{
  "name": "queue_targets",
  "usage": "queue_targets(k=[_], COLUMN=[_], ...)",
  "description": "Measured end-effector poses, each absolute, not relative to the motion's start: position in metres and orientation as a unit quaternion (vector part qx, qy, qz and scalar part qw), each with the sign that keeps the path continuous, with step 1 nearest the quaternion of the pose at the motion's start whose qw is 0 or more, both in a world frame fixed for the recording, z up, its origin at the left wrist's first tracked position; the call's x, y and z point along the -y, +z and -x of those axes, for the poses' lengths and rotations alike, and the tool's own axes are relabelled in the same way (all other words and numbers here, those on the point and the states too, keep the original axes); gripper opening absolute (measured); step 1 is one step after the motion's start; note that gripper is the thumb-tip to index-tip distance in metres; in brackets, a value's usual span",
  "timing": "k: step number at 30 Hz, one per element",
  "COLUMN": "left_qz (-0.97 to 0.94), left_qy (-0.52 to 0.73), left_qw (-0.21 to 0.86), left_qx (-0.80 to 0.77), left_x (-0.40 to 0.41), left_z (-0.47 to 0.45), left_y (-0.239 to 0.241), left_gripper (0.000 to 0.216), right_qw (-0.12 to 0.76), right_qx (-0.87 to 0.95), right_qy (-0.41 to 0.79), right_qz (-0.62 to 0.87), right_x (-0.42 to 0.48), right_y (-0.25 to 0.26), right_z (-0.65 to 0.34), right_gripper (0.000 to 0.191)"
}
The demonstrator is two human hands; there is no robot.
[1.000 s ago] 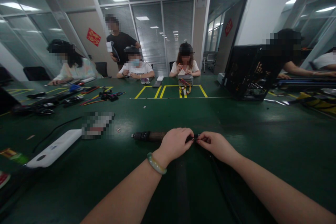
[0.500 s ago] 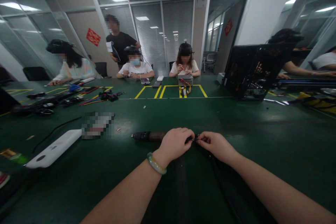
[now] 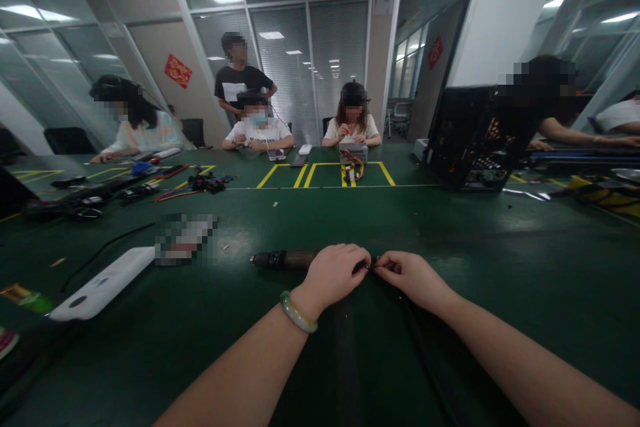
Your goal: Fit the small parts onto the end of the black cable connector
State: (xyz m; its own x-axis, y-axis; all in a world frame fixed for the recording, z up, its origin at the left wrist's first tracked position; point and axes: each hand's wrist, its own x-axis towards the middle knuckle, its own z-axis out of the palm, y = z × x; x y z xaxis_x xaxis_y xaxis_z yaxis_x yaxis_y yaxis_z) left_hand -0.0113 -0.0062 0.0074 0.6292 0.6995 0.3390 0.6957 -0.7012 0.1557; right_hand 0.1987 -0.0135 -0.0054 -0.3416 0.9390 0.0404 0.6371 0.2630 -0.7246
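A dark, rod-shaped tool [image 3: 283, 259] lies on the green table mat [image 3: 450, 240] in front of me. My left hand [image 3: 334, 275], with a pale green bangle on its wrist, is closed over the tool's right end. My right hand [image 3: 411, 275] pinches a small dark piece where it meets the tool's tip [image 3: 371, 265]; the piece is too small to name. The fingertips of both hands nearly touch there. Dark cables [image 3: 415, 340] run from that spot back toward me between my forearms.
A white flat device [image 3: 103, 283] lies at the left, with a thin black cable beside it. Cable bundles [image 3: 205, 182] and tools lie further left. A black open crate-like case [image 3: 475, 137] stands at the right. Several seated people work across the table; one person stands behind them.
My hands and the tool have hardly moved. The person standing at the back has stepped to the right.
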Motion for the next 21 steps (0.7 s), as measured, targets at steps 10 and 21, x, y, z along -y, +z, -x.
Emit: queue_targets(k=[10,21], left_qz=[-0.9,-0.891], left_qy=[0.198,0.189], left_qw=[0.006,0.018], left_qx=[-0.389,-0.413], left_x=[0.005,0.0068], left_z=[0.0112,0.0112], left_y=[0.0049,0.0068], left_gripper=[0.01,0.016], right_qw=[0.237,0.232], right_qx=[0.752,0.751], right_qy=[0.32,0.32], right_qz=[0.525,0.529], right_x=[0.0145,0.0154], right_y=[-0.0035,-0.0007], right_z=[-0.1978,-0.1969], right_gripper=[0.015,0.016])
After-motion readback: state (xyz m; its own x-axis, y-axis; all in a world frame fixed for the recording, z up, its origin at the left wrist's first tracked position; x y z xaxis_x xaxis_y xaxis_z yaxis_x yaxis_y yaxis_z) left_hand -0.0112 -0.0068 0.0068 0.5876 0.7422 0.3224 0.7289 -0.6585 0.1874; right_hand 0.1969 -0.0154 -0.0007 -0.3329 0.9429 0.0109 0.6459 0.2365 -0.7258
